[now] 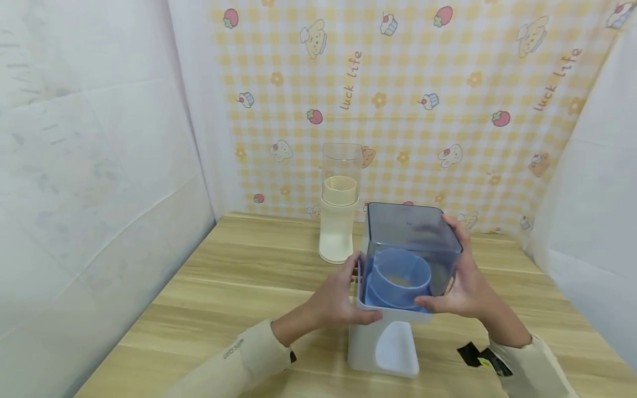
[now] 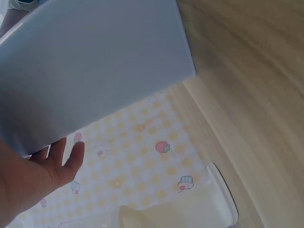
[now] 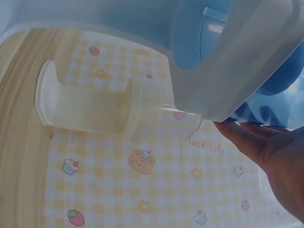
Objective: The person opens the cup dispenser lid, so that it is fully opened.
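Observation:
A dispenser with a white stand (image 1: 361, 345) and a smoky-blue clear square container (image 1: 408, 224) is held upright at the front of the table. Inside the container shows a round blue collar (image 1: 398, 272). My left hand (image 1: 335, 301) grips the left side where container and stand meet, thumb across the front. On the right, my right hand (image 1: 470, 284) holds the container's wall, fingers behind and thumb at the front lower edge. In the right wrist view, fingertips press the clear blue wall beside the white rim (image 3: 209, 97). The left wrist view shows the stand's plain side (image 2: 104, 61).
A cream dispenser (image 1: 335, 235) with a clear round tube (image 1: 342, 157) stands behind, near the table's back edge. Beyond the wooden table (image 1: 239, 265) hangs a yellow checked cloth (image 1: 398, 110). White sheets (image 1: 99, 166) hang along both sides.

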`<state>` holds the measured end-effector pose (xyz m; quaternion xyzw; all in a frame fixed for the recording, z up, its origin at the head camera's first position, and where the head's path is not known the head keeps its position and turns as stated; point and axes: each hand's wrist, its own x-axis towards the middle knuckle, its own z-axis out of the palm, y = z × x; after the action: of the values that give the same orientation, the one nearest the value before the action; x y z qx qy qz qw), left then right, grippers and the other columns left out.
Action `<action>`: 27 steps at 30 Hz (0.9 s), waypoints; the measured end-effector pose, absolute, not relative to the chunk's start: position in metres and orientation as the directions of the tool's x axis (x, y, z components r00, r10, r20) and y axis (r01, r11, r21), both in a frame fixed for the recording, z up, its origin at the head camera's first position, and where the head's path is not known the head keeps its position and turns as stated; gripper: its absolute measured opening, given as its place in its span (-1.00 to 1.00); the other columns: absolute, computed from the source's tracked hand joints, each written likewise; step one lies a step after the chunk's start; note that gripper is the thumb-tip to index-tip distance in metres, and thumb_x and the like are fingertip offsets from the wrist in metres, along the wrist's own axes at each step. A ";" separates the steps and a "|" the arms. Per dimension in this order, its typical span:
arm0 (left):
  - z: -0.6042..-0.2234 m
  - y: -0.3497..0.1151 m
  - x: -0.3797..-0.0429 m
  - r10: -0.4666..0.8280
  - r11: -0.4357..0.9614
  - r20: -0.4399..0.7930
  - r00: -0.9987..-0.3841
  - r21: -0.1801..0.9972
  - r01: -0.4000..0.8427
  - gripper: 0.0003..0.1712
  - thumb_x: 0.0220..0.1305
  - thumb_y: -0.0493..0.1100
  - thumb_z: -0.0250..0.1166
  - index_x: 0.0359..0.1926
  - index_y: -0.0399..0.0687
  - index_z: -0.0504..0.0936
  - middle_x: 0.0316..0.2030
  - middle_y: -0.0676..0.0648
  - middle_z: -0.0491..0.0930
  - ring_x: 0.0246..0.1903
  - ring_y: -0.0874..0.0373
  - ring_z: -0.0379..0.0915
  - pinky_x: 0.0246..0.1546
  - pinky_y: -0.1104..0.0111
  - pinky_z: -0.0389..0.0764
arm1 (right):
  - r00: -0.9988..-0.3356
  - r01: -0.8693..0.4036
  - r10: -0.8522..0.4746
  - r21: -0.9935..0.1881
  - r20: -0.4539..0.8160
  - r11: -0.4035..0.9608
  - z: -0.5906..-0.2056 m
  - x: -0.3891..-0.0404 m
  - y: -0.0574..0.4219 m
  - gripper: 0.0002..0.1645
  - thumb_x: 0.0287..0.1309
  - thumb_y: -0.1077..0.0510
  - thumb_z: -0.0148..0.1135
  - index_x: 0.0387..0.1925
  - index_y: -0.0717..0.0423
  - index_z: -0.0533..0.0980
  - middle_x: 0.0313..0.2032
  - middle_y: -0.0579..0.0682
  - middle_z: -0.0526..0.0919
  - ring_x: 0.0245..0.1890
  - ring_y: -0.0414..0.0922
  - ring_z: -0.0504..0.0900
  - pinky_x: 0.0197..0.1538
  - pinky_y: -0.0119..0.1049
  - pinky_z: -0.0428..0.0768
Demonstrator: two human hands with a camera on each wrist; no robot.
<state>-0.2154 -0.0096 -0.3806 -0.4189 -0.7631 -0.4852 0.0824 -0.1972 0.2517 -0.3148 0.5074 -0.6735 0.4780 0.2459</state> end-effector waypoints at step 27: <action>-0.387 -0.004 -0.226 0.580 0.060 0.658 -0.480 0.554 0.831 -0.22 0.02 0.31 0.33 0.10 -0.01 0.28 -0.14 0.07 0.48 -0.14 0.30 0.48 -0.18 0.41 0.62 | -0.248 -0.966 -0.404 -0.254 0.880 0.041 -0.305 -0.195 0.246 0.43 -0.22 -0.13 0.65 0.33 0.45 -0.13 0.30 0.12 0.28 0.21 -0.08 0.39 0.23 -0.36 0.31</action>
<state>-0.2265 -0.0041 -0.3875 -0.4926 -0.7161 -0.4768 0.1312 -0.1951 0.2464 -0.3047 0.5272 -0.6500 0.4491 0.3130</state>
